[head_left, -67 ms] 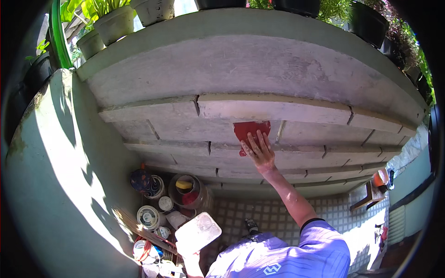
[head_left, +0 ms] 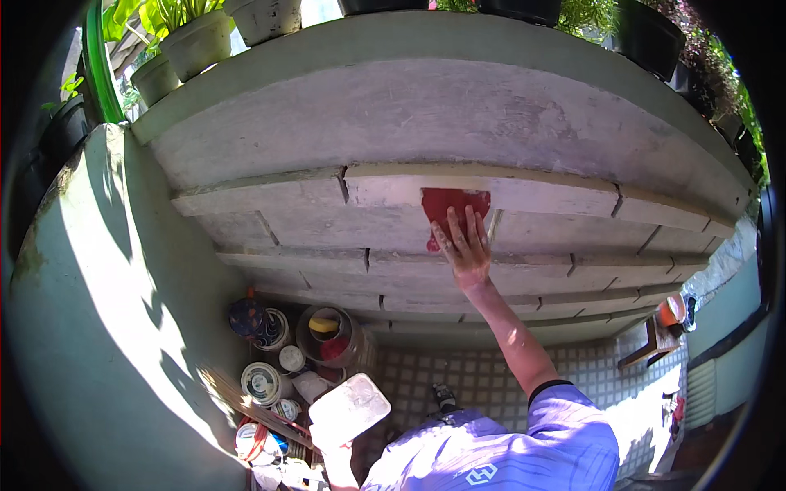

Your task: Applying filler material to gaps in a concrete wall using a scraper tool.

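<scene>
My right hand (head_left: 466,254) holds a red flat scraper (head_left: 442,198), fingers spread over its face, against the pale band of the stepped concrete wall (head_left: 553,188). A whitish filler patch shows just left of the scraper. My left hand (head_left: 327,442), low in the view near my body, grips a white rectangular tray (head_left: 350,403) with pale material on it; part of that hand is washed out by sunlight.
Potted plants (head_left: 195,47) line the wall's top. Paint tubs (head_left: 262,383), a clear bucket (head_left: 360,335) and wooden sticks (head_left: 221,389) crowd the lower left beside a green side wall (head_left: 74,311). A small wooden stool (head_left: 651,344) stands at right on the tiled floor (head_left: 594,368).
My right hand and the red scraper have moved up and slightly right, onto the pale band. My left hand and the tray are nearly unchanged.
</scene>
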The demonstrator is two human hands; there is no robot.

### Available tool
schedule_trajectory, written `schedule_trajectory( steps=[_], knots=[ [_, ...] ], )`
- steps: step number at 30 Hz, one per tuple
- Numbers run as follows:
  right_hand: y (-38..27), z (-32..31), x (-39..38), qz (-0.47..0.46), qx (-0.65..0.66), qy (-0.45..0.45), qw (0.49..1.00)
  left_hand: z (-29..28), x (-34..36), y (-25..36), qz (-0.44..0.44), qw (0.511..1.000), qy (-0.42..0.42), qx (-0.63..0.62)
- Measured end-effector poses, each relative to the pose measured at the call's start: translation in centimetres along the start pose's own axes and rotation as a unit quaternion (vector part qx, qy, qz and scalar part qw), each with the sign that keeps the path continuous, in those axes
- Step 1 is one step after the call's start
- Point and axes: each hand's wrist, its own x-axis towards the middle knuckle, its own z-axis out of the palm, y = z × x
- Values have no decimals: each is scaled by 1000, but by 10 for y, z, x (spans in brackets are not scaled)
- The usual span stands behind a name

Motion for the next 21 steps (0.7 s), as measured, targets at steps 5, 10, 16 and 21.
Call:
schedule_trajectory(
  steps=[5,10,16,21],
  knots=[
    [24,46,-39,18,-64,-60,996,8,9,25,-304,905,45,-294],
    [-20,27,-72,-14,79,-92,993,7,8,22,-152,974,20,-167],
    [13,12,6,-10,1,-2,1000,14,9,-3,23,999,0,-25],
    [-26,65,-71,-65,63,-239,967,19,2,8,-112,977,36,-178]
  ],
)
